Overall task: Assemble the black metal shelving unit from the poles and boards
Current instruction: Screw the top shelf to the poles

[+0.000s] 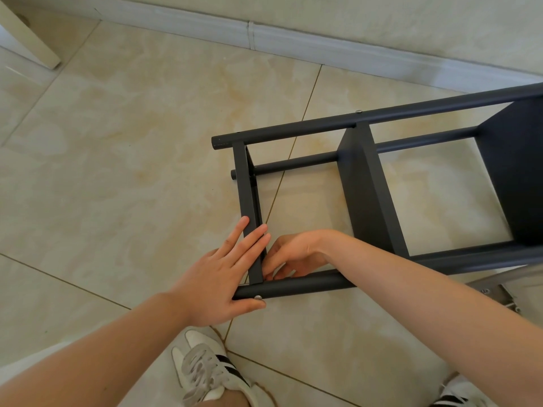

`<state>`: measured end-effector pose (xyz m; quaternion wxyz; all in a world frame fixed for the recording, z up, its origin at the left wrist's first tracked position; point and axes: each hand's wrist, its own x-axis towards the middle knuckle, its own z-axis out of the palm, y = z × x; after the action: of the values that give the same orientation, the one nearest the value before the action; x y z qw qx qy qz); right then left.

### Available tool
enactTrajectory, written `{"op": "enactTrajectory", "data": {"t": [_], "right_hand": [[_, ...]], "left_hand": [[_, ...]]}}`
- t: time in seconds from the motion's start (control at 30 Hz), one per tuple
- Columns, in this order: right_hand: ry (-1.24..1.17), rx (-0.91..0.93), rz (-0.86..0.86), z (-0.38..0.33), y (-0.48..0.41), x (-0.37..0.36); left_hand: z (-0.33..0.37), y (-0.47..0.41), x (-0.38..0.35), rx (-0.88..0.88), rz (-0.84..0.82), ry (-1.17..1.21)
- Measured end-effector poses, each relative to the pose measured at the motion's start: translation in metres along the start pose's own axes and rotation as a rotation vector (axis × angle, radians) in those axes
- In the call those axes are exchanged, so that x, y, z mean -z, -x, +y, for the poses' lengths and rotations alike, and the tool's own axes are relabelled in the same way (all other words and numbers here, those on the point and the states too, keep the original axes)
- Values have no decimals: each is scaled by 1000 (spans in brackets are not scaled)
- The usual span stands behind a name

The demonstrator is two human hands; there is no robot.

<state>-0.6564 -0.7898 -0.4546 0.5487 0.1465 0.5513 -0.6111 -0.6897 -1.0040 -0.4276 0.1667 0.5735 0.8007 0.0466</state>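
The matte black shelf (367, 183) lies on its side on glossy beige floor (117, 171) tiles near a white baseboard (323, 45), a striped sneaker (205, 368) just below. The left hand (217, 277) presses straight fingers flat on the end board (245, 183), thumb beside a screw (258, 297) in the round pole (308, 284). The right hand (293, 254) curls its fingers into the inside corner; whether they hold anything I cannot tell.

A matte charcoal-black shelving unit (367, 195) is set off by cream floor tiles (132, 157) marbled with tan and ochre clouds, their grout lines (305, 113) golden brown. Small silver screw heads (258, 297) dot the dark poles. The baseboard (323, 45) is white, the wall (382, 16) a pale greenish cream. A white shoe (205, 371) carries black stripes and greyish off-white laces — a second shoe (458, 395) repeats the black-on-white pattern. A metal bracket (505, 295) shows brushed silver; a furniture leg (29, 39), cream.
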Motion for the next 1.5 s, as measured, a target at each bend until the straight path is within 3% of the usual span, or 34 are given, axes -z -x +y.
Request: {"op": "enactTrajectory", "data": {"t": [0.27,0.93,1.17,1.5], "right_hand": [[31,6,54,-2,-2,-7],[14,-5,-24,-1,4,1],[93,-8,38,-3,-1,-7],[11,-11,-1,-1,1,0]], "left_hand": [[0,0,0,-1,13,2],[0,1,-1,0,40,-28],[-1,-1,-3,3,40,-25],[0,0,-1,-6,29,-19]]}}
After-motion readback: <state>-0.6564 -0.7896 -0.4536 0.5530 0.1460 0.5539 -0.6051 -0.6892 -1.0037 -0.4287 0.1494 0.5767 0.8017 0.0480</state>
